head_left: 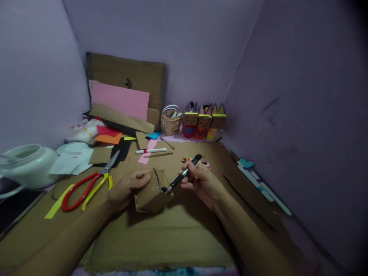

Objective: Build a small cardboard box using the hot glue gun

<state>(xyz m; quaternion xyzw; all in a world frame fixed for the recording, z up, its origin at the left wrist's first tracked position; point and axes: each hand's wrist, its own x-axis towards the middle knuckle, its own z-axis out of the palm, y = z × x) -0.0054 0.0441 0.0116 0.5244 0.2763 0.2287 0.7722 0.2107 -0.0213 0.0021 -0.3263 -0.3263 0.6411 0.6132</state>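
A small brown cardboard box (151,195) is gripped from the left by my left hand (130,188), its thumb lying over the top. An uneven dark opening runs along the box's upper side. My right hand (201,184) pinches a black pen-like tool (182,178) with a silver band and a silver tip. That tip meets the box at its right upper corner; whether it is a blade or a nib I cannot tell. Behind my right hand lies a partly hidden, brightly patterned item (204,164). Scissors (94,180) with red and yellow handles rest left of my left hand.
Cardboard (161,241) covers the table. A white marker (151,151) lies beyond the box. A white teapot-like vessel (31,165) stands left. At the back are a small basket (171,122) and three eared cardboard figures (204,120). White strips (258,184) lie along the right wall.
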